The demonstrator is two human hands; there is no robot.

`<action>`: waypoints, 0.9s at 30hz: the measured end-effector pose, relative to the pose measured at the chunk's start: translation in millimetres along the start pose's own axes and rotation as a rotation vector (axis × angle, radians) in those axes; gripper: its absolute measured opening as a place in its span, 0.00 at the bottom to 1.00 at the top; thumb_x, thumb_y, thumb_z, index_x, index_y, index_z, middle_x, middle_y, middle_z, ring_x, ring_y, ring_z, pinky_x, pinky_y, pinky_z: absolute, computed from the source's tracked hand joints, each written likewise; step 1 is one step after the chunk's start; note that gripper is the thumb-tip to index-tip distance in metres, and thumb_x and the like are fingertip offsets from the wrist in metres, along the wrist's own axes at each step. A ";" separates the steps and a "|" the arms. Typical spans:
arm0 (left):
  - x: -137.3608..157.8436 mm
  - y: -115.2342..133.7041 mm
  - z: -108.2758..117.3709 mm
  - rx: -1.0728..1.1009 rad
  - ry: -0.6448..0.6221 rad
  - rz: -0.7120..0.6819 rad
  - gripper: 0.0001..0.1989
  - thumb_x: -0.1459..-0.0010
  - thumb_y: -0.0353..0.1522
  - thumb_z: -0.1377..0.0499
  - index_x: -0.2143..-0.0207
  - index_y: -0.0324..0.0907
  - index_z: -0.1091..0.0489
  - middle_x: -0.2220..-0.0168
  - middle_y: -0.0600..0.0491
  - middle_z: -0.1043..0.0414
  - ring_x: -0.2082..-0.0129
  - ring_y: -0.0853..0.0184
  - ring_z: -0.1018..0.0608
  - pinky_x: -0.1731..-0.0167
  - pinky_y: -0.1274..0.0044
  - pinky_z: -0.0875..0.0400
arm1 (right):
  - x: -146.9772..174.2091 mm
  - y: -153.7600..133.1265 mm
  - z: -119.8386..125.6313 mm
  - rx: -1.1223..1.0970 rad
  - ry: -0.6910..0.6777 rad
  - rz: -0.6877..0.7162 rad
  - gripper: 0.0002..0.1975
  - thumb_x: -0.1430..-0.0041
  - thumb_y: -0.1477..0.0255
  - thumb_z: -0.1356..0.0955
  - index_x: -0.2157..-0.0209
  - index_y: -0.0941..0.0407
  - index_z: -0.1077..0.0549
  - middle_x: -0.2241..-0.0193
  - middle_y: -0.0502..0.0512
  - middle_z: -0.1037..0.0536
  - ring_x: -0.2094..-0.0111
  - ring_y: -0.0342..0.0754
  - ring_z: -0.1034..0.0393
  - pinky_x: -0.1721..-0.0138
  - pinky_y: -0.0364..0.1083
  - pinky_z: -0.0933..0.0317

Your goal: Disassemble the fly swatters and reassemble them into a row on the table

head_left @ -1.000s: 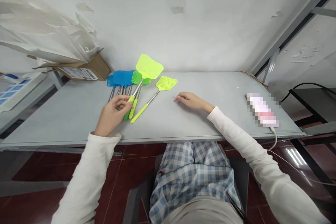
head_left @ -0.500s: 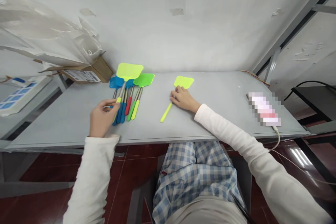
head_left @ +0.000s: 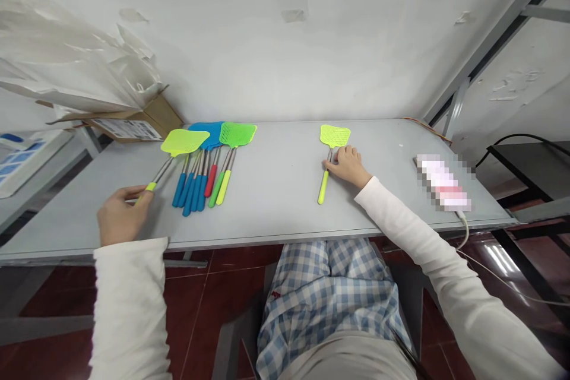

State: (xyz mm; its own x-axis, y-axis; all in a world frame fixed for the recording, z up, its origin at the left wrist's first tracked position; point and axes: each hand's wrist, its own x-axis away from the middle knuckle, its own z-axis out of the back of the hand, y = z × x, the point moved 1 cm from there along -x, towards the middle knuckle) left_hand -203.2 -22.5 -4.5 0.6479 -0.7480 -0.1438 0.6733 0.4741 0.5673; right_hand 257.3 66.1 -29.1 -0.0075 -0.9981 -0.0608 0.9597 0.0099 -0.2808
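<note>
My left hand point(head_left: 122, 214) is closed round the yellow-green handle of a fly swatter point(head_left: 184, 142), its head tilted up and to the right over the edge of a pile. In that pile lie several swatters with blue handles point(head_left: 190, 193), one with a red handle point(head_left: 211, 181), a green swatter point(head_left: 238, 135) and another yellow-green handle point(head_left: 224, 187). To the right, my right hand point(head_left: 350, 165) pinches the metal shaft of a second yellow-green fly swatter point(head_left: 335, 136), just below its head. Its handle points toward the front edge.
A grey table point(head_left: 276, 190) stands against a white wall. At back left sits an opened cardboard box point(head_left: 154, 122) with plastic wrapping point(head_left: 80, 65). On the right lies a phone point(head_left: 443, 181) with a white cable point(head_left: 464, 228) hanging over the front edge.
My left hand has carried its swatter left, away from the pile's handles, which now show more fully. My right hand has moved right with its swatter, whose handle has turned more upright in view.
</note>
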 end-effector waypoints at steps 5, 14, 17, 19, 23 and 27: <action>3.3 -2.9 -2.4 -0.033 -0.018 -0.039 0.07 0.49 0.34 0.42 0.66 0.44 0.31 0.73 0.57 0.35 0.70 0.64 0.32 0.64 0.75 0.39 | -1.5 0.4 -0.3 0.009 -0.030 -0.038 0.12 0.38 0.66 0.38 0.60 0.62 0.31 0.54 0.69 0.28 0.51 0.61 0.35 0.50 0.53 0.43; 20.0 -10.3 1.6 -0.167 -0.034 -0.080 0.11 0.45 0.36 0.48 0.61 0.44 0.31 0.72 0.53 0.36 0.65 0.56 0.29 0.58 0.69 0.33 | 2.2 -3.5 3.6 0.075 -0.013 -0.041 0.12 0.38 0.69 0.38 0.60 0.63 0.30 0.56 0.71 0.27 0.54 0.62 0.32 0.53 0.53 0.43; 26.2 -20.3 9.2 -0.260 0.022 -0.079 0.10 0.44 0.38 0.49 0.64 0.46 0.32 0.74 0.51 0.39 0.58 0.50 0.29 0.52 0.64 0.34 | 2.3 -3.8 4.5 0.109 -0.017 -0.036 0.13 0.38 0.69 0.39 0.60 0.64 0.30 0.56 0.72 0.26 0.55 0.61 0.31 0.54 0.53 0.43; 23.4 -23.8 9.9 -0.296 0.028 -0.092 0.11 0.45 0.39 0.50 0.64 0.46 0.32 0.74 0.51 0.39 0.56 0.49 0.29 0.50 0.63 0.35 | 2.1 -3.7 4.8 0.113 -0.019 -0.030 0.13 0.38 0.68 0.39 0.60 0.63 0.30 0.56 0.71 0.26 0.56 0.61 0.31 0.54 0.52 0.43; 3.9 -19.8 -2.2 -0.242 -0.106 -0.186 0.11 0.48 0.38 0.48 0.64 0.45 0.32 0.73 0.51 0.36 0.60 0.53 0.30 0.53 0.67 0.34 | 2.4 -3.4 6.0 0.105 -0.021 -0.034 0.13 0.38 0.68 0.39 0.61 0.63 0.29 0.57 0.71 0.26 0.54 0.62 0.30 0.53 0.52 0.43; -8.4 -10.7 -19.1 -0.154 -0.177 -0.325 0.09 0.50 0.37 0.45 0.65 0.45 0.34 0.72 0.53 0.36 0.62 0.58 0.30 0.52 0.69 0.34 | 3.3 -3.2 7.1 0.085 -0.027 -0.029 0.12 0.38 0.68 0.38 0.61 0.62 0.29 0.57 0.70 0.26 0.54 0.62 0.30 0.53 0.52 0.43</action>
State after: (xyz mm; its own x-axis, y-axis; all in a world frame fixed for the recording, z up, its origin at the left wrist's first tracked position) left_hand -209.0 -12.4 -24.8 0.3303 -0.9325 -0.1462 0.8872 0.2539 0.3852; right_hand 256.2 62.3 -21.6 -0.0288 -0.9992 -0.0280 0.9796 -0.0227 -0.1999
